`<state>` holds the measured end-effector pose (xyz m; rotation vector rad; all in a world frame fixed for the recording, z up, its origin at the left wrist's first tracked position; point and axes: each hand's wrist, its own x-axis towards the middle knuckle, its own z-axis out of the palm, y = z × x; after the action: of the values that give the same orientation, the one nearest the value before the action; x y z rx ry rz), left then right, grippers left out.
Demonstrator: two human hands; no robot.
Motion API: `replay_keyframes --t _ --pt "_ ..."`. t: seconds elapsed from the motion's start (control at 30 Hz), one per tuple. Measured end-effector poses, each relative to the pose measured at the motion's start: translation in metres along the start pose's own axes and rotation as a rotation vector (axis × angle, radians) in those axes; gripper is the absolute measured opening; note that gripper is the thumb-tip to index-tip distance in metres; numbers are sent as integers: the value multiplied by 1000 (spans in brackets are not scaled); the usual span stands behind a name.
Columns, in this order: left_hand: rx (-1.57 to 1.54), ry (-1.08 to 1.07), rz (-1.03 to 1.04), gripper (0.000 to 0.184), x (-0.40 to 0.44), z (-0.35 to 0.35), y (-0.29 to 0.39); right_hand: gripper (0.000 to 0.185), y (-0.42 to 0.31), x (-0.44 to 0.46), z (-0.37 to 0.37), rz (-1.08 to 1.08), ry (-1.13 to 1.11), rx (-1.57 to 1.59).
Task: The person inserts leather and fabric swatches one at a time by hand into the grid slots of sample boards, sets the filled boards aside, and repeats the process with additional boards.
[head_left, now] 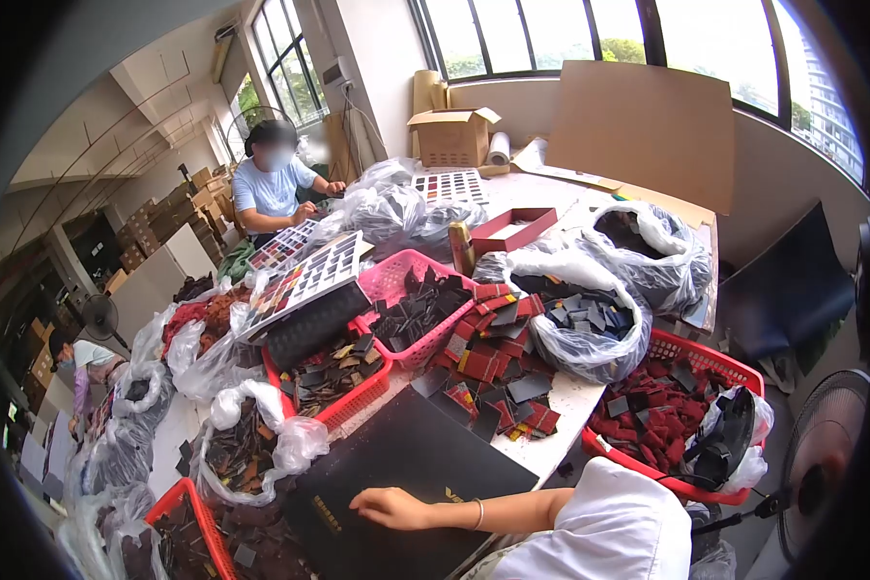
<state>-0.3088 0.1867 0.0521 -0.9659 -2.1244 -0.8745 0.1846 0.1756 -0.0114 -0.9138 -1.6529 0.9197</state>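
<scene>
My right hand [393, 507] rests on the black cover of a large folder [425, 449] with gold lettering. Its fingers are loosely bent against the cover, and nothing shows in them. A bracelet circles the wrist, and the white sleeve lies to the right. My left hand is out of view. Just beyond the folder is a pile of red and dark swatches [493, 362]. To its left stand a clear plastic bag [290, 449] of brown and dark pieces and a red basket [358, 396] of mixed pieces.
A pink basket [396, 271] holds dark pieces. A swatch board [304, 285] leans beside it. Bags [590, 353] and a red basket [754, 372] of red pieces stand to the right, near a fan [826, 454]. Across the table sits a person [271, 188]; another person [97, 358] is at far left.
</scene>
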Motion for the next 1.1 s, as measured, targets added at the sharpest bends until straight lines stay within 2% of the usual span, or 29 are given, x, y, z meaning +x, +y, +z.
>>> replay_keyframes --t 0.1,0.13,0.17,0.2,0.27,0.3,0.37,0.4,0.5,0.67,0.8,0.83,0.93,0.97,1.0,1.07,1.1 --pt "28 -9 11 21 0 2 -7 22 -55 29 -45 25 237 380" --pt "40 -18 16 21 -1 2 -9 24 -80 40 -73 -3 285 280" --pt "67 -23 7 20 -1 1 -7 24 -97 52 -97 -124 385 269" --pt "65 -139 -54 29 6 34 -39 25 -129 60 -124 -250 468 232" --pt "49 -130 -14 29 6 42 -47 31 -196 63 -171 -444 496 271" --pt "64 -131 -2 28 6 42 -48 33 -222 64 -189 -587 523 168" --pt "94 -155 -63 27 5 39 -42 53 -266 63 -216 -854 449 129" --pt "84 -137 -53 27 6 49 -51 72 -290 62 -225 -951 379 48" --pt "56 -166 -57 29 6 38 -42 111 -344 58 -227 -1119 393 -199" --pt "16 -166 -28 30 4 47 -51 105 -379 51 -228 -1227 321 -376" --pt "-7 -112 4 31 2 44 -47 100 -387 51 -244 -1222 300 -354" --pt "-22 -169 -50 32 1 39 -43 99 -391 48 -249 -1242 297 -344" --pt "-53 -156 16 30 1 65 -69 95 -402 35 -266 -1268 281 -323" --pt "-37 -179 -57 30 1 56 -57 94 -405 30 -271 -1281 283 -326" --pt "-65 -135 -39 29 2 55 -56 93 -410 25 -276 -1294 287 -322" --pt "-99 0 76 20 -2 -2 -12 91 -420 15 -284 -1307 292 -332" --pt "-95 -18 70 20 -1 -4 -12 90 -425 9 -287 -1311 293 -339"
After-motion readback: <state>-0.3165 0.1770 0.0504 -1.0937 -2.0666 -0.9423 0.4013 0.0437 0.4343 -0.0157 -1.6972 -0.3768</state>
